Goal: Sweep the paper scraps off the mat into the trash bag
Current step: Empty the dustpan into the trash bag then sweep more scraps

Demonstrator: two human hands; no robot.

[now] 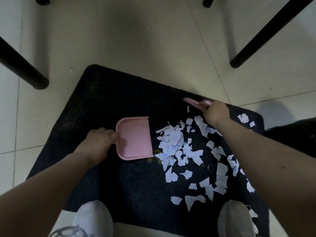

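Paper scraps [177, 147] strewn over right half of black mat [106, 106], thickest just right of pink dustpan [135, 138]. From head view: left hand [100, 139] curled round dustpan's handle end, pressing pan flat, open lip facing right toward heap, probably to catch scraps. Right hand [215, 112] gripping pink brush [196, 102] at mat's far right edge, long axis running left-right, likely poised to drag scraps leftward. White shoes [93, 218] at near edge. Trash bag not in view.
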